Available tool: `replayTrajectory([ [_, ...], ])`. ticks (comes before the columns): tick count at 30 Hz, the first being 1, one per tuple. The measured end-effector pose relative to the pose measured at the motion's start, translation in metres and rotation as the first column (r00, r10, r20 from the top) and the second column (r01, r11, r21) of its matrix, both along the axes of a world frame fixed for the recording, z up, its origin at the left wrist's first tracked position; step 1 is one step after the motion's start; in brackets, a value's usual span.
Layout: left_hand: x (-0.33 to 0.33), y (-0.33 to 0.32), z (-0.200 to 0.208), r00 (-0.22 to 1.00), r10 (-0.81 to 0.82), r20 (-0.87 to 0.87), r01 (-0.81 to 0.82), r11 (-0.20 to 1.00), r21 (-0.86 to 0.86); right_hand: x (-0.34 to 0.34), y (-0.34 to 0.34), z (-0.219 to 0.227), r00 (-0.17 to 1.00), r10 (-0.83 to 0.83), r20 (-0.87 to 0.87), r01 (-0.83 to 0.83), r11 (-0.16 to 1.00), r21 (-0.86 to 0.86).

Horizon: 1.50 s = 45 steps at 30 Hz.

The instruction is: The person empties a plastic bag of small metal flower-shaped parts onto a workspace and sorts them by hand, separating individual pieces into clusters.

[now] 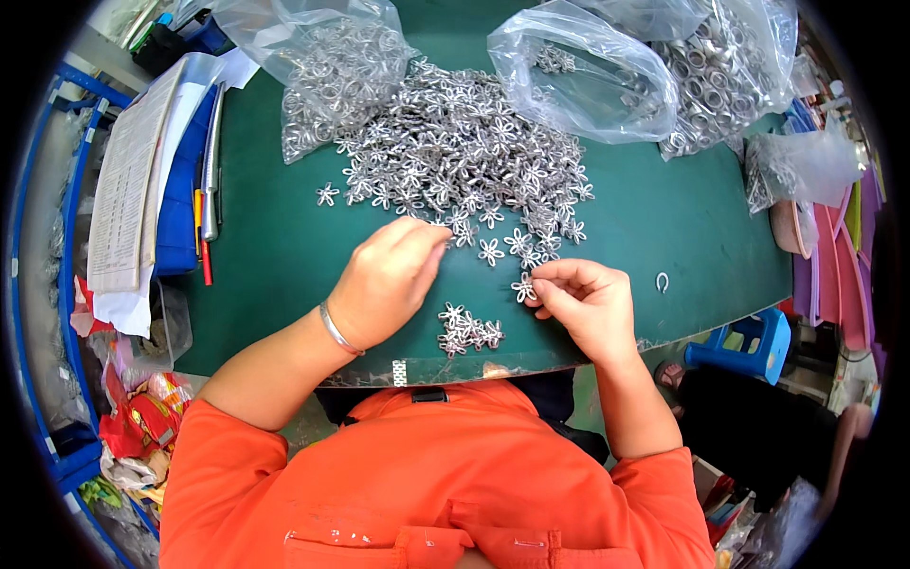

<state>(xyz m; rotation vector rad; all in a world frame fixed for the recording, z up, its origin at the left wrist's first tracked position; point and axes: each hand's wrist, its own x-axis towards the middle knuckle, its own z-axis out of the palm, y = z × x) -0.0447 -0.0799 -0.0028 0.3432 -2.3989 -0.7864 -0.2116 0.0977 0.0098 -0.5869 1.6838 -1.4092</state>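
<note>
A big heap of small silver flower-shaped metal pieces (pixel 474 133) lies on the green table. At its near edge my left hand (pixel 387 275) is closed, fingertips pinched together; whatever they may hold is hidden. My right hand (pixel 588 302) pinches one flower-shaped metal piece (pixel 523 287) between thumb and forefinger, just in front of the heap. Single pieces lie loose close by, such as one flower piece (pixel 491 251) between the hands. A small separate pile of flower pieces (pixel 467 329) sits near the table's front edge, between my forearms.
Clear plastic bags of metal parts stand at the back: a left bag (pixel 332 85), an opened bag (pixel 583 76) and a bag of rings (pixel 711 85). A U-shaped metal piece (pixel 663 282) lies at right. Papers (pixel 133 180) are at left. Beyond the table are a blue stool (pixel 749 346) and another person (pixel 758 427).
</note>
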Motion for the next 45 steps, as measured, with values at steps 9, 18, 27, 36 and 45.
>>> replayTrajectory([
  [9, 0.005, -0.004, 0.008, 0.994, -0.082, 0.078, -0.044, 0.355, 0.934, 0.01, 0.001, 0.002, 0.426, 0.03, -0.904, -0.392, 0.907, -0.155],
  [18, 0.007, -0.002, 0.014, 0.993, -0.092, 0.068, -0.042, 0.261, 0.964, 0.014, -0.031, 0.001, 0.247, -0.032, -0.968, -0.413, 0.901, -0.135],
  [27, 0.009, -0.001, 0.012, 0.991, -0.127, -0.05, 0.134, 0.838, 0.529, 0.013, -0.026, 0.013, 0.652, 0.156, -0.742, -0.281, 0.959, -0.045],
  [36, 0.012, 0.009, 0.014, 0.942, -0.328, -0.07, 0.299, 0.917, -0.264, 0.006, -0.004, 0.015, 0.501, 0.075, -0.862, -0.191, 0.981, -0.026],
  [45, 0.012, 0.007, 0.017, 0.912, -0.41, 0.004, 0.407, 0.904, -0.131, 0.011, -0.008, 0.006, 0.306, 0.128, -0.943, -0.4, 0.917, -0.005],
])
